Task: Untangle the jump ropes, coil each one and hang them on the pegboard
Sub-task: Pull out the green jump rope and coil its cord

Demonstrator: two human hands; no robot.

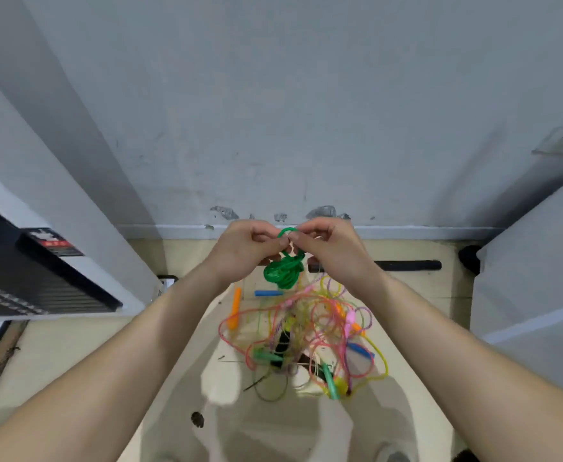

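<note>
Grey scuffed wall (273, 111) fills most of the view, and a cream floor (73, 361) runs along below it. Both arms reach out in front, hands meeting up near the bottom edge of the wall.

So the left hand (246, 248) and right hand (330, 248) are knuckle to knuckle, and both are pinching the green rope (281, 270). Thumb and fingertips on each side are closed tight on a small loop of it that arches up between the two hands. The other fingers are curled in. The rest of the green rope hangs just under the hands as a messy bunched-up wad, up in the air and off the floor.

Down on the floor, right below that, sits the tangle of ropes (306, 335): pink, yellow, orange and purplish cords all looped through each other. A few handles poke out:
- an orange handle (235, 310) on the left edge of the pile
- a blue handle (268, 293) lying flat just above it, close under the green wad
- a second blue handle (360, 351) on the right side
- a green handle (330, 381) at the near end

Can't tell which cord goes with which handle, it's way too knotted.

Other stuff: a black bar (406, 265) lies on the floor by the wall behind the right hand, and a dark slatted unit (23, 278) sits off to the left.
</note>
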